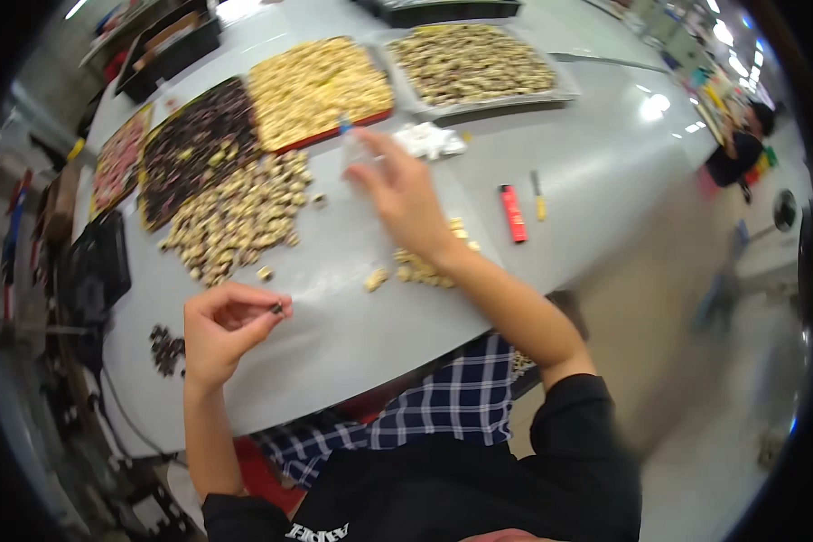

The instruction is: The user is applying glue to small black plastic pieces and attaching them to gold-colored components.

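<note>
My left hand (221, 332) is closed in a pinch above the near left of the table, with a small dark piece (276, 309) between thumb and fingertips. Farther off, near the table's middle, my right hand (402, 199) curls its thumb and fingers around a small translucent bottle with a blue tip (346, 126); it is blurred and partly hidden. A heap of small cream-and-dark pieces (239, 212) spreads beyond my left hand. Small dark pieces (165, 350) lie left of that wrist. Several cream pieces (415, 271) sit partly under my right forearm.
Shallow trays of pink (117, 154), dark (199, 135), pale yellow (321, 86) and tan-and-dark pieces (474, 63) line the far side. A white crumpled bundle (432, 142), a red flat tool (513, 214) and a yellow-handled screwdriver (539, 199) lie rightward. A person (741, 149) is far right.
</note>
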A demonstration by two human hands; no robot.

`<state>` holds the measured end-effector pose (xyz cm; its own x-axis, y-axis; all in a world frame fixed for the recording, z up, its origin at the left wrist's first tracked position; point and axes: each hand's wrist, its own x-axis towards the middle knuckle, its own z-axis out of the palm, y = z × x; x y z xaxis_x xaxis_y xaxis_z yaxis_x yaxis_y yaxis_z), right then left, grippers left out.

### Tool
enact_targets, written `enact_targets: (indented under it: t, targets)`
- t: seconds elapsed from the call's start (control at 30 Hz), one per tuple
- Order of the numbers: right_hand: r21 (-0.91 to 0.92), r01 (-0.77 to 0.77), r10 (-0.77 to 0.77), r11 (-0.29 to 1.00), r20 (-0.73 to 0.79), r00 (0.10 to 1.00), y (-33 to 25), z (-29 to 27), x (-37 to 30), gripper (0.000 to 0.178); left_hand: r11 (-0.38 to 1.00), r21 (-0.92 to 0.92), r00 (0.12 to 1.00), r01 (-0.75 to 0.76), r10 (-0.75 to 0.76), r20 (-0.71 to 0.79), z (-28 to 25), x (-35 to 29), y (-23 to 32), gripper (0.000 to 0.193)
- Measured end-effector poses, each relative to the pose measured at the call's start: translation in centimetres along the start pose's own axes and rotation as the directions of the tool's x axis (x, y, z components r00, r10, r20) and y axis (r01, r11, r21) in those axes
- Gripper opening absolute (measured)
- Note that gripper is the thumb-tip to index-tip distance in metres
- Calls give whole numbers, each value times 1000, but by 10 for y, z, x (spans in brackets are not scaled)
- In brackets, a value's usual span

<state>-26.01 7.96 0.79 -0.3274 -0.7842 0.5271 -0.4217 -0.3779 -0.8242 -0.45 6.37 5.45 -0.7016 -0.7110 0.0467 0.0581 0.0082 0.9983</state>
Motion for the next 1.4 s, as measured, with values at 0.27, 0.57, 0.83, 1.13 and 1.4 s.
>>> enact_targets:
  t: [0.27,0.57,0.83,1.13,1.4]
  targets:
    - [-53,65,-62,996,58,996,-22,-6,1,37,973,-87,964,213,-195,179,34,20,-16,13]
    - [271,-43,22,962,79,997,-14,7,-5,33,951,-203,973,233,-227,49,11,9,-34,17]
    - [718,-431,318,546,298,900,-33,-6,-1,31,883,-317,931,346,-365,-1,27,14,-41,22]
    - [632,-524,259,571,467,845,-38,-1,-6,40,834,-449,942,321,-332,57,23,13,-49,29]
    - [559,-489,288,670,412,865,-41,7,-10,38,825,-476,942,306,-335,24,32,14,-51,27]
